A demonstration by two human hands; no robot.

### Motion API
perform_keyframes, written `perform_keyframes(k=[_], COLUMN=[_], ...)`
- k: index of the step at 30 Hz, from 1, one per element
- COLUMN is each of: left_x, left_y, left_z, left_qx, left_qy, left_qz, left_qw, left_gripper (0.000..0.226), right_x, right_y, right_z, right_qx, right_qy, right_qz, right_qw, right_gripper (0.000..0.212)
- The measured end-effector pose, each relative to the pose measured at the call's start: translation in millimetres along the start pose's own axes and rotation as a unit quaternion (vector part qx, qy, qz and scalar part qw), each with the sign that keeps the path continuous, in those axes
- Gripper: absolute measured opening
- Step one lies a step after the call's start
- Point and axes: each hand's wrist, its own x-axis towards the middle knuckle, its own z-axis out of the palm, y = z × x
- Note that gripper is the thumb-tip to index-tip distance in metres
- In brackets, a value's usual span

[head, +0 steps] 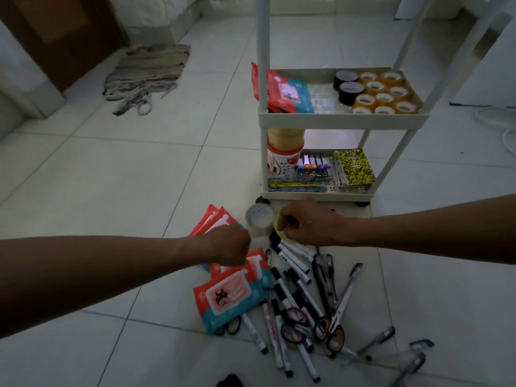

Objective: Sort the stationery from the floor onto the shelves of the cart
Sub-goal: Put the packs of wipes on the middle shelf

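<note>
Mid-frame, right hand (pixel 304 222) pinches a tape roll (pixel 279 229); left hand (pixel 231 244) grips a packet (pixel 215 219). Next, likely: lift both to the cart (pixel 343 117).

Pale glossy floor tiles (pixel 111 169) with thin dark grout lines, dim and slightly greenish under weak light. Dark brown wooden door (pixel 55 34) at far left. Frayed grey-beige rag rug (pixel 148 71) lying crumpled on the tiles near the door. White quilted bed edge (pixel 156 12) along the top, behind the rug. White cable (pixel 499 121) looping on the floor at far right, beside a white panel (pixel 485 65)
</note>
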Motion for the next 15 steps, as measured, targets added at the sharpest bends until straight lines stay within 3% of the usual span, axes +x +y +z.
perform_keyframes(k=[8,15], left_x=[-4.7,-6.0], left_y=[-29.4,-28.0], left_z=[57.2,81.0], left_qx=[-0.042,-0.082], left_qy=[-0.073,-0.037], left_qz=[-0.016,-0.026], left_qw=[0.996,0.996], left_gripper=[0.057,0.070], right_x=[18.4,27.2], right_y=[-13.4,-15.1], right_z=[34.5,46.7], right_qx=[0.014,-0.001], right_qy=[-0.092,-0.152], right_qz=[0.024,0.044], right_qw=[0.995,0.987], right_gripper=[0.019,0.026])
